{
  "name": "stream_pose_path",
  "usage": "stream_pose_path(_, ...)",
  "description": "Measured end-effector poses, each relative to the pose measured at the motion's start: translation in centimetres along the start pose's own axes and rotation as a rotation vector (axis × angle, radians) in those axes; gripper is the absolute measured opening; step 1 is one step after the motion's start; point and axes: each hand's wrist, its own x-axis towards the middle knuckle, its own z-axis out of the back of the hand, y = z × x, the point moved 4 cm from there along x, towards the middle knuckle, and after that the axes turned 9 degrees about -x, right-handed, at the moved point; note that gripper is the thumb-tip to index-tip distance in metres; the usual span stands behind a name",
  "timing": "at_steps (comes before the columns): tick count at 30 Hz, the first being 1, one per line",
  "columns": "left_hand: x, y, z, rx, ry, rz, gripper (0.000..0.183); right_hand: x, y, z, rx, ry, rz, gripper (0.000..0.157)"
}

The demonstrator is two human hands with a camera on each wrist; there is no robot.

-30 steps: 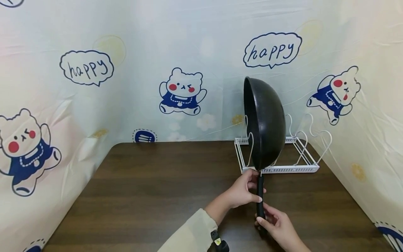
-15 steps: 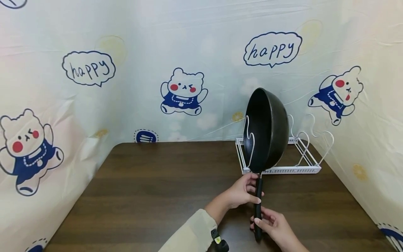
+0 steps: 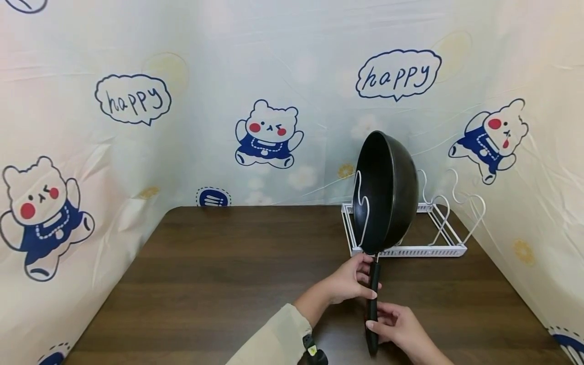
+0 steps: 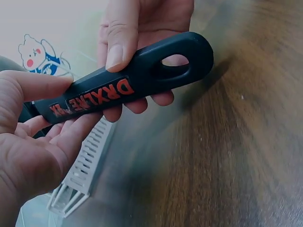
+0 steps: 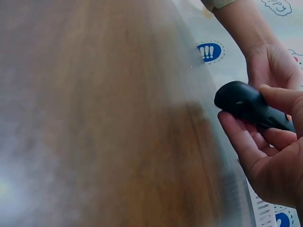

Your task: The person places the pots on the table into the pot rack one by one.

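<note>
A deep black wok point(image 3: 401, 192) stands on its edge in a white wire rack point(image 3: 424, 251), its hollow side facing left and its handle toward me. My left hand point(image 3: 349, 279) grips the black handle point(image 3: 374, 276) close to the pan. Farther down, near the handle's end, my right hand point(image 3: 399, 327) pinches it between thumb and fingers. In the left wrist view, red lettering and a hanging hole show on the handle point(image 4: 142, 75). From the right wrist view, the rounded handle end point(image 5: 236, 97) sticks out past my right hand point(image 5: 279, 161).
The rack's curved wire dividers point(image 3: 476, 213) rise to the right of the wok. Everything stands on a dark wooden table point(image 3: 228, 279). A pale cloth point(image 3: 196, 126) printed with bears and "happy" bubbles hangs behind and along both sides.
The wok has sunk lower into the rack and turned, so more of its inside shows. The handle's end has swung slightly left and toward me. Both hands keep hold of it.
</note>
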Motion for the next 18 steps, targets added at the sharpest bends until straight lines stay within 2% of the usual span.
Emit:
stream_pose_path(8,0.6,0.7,1.0,0.033,-0.050,-0.002,0.074,1.4,0.0,-0.2,-0.063,-0.023,-0.016,0.053)
stream_pose_path(13,0.6,0.8,1.0,0.040,-0.070,-0.014,0.075,1.5,0.4,-0.3,-0.077,-0.028,-0.009,0.051)
stream_pose_path(18,0.1,1.1,1.1,0.137,-0.092,-0.043,0.074,1.1,0.5,-0.3,-0.110,-0.041,-0.007,0.046)
